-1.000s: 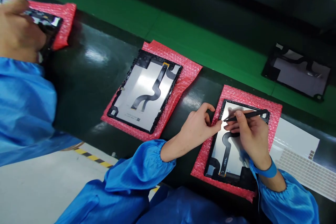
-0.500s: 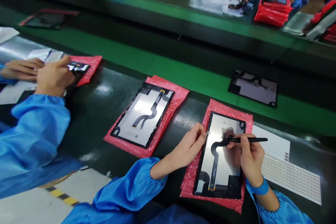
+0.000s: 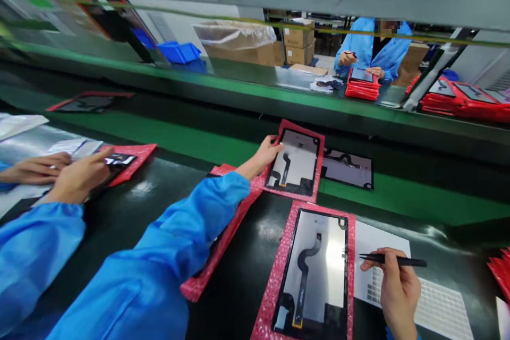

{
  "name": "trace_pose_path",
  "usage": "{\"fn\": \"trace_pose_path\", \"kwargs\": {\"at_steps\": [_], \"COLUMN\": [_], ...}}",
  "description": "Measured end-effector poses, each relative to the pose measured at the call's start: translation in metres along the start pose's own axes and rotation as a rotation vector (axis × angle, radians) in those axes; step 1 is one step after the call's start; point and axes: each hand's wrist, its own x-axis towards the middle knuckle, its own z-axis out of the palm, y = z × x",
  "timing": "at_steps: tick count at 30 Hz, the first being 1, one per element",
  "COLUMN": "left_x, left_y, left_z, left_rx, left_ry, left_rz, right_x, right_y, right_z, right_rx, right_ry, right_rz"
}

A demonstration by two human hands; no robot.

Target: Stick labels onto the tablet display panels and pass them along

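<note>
Grasped upper panel (image 3: 297, 162) by its left edge with left hand (image 3: 268, 156); pinched tweezers (image 3: 410, 262) between thumb and fingers of right hand (image 3: 400, 292).
Seen from the head: took panel and its red bubble wrap (image 3: 320, 162) in one grip, perhaps to support both together. Could not tell whether lifted fully off green strip (image 3: 191, 139). Pointed tweezers leftward, apart from lower panel (image 3: 322, 271), probably to avoid scratching. Set lower panel on second red bubble wrap (image 3: 278, 276) upon dark surface (image 3: 159, 186), likely for cushioning. Placed bare panel (image 3: 353, 170) directly on green strip, partly behind upper panel. Counted three panels near the hands, one tweezers, three pieces of wrap, including third red bubble wrap (image 3: 195, 289) mostly under left sleeve (image 3: 171, 239). Counted also two hands of a co-worker (image 3: 79, 178) at far left.
</note>
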Motion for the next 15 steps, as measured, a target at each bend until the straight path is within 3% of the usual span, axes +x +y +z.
{"fn": "trace_pose_path", "kwargs": {"at_steps": [4,8,10,12,15], "left_x": [0.064,0.083,0.084,0.083,0.082], "left_y": [0.010,0.013,0.016,0.019,0.024], "left_z": [-0.017,-0.020,-0.005,0.021,0.068], "left_rx": [0.210,0.461,0.561,0.622,0.658], "left_ry": [0.090,0.138,0.076,-0.075,-0.344], "left_rz": [-0.029,0.019,0.089,0.169,0.257], "right_x": [-0.002,0.000,0.007,0.018,0.038], "right_y": [0.015,0.014,0.000,-0.022,-0.058], "right_z": [-0.024,-0.054,-0.077,-0.109,-0.172], "right_rx": [-0.044,-0.060,-0.161,-0.403,-0.898], "right_ry": [0.079,0.153,0.145,0.160,0.355], "right_rz": [0.085,0.022,-0.100,-0.233,-0.362]}}
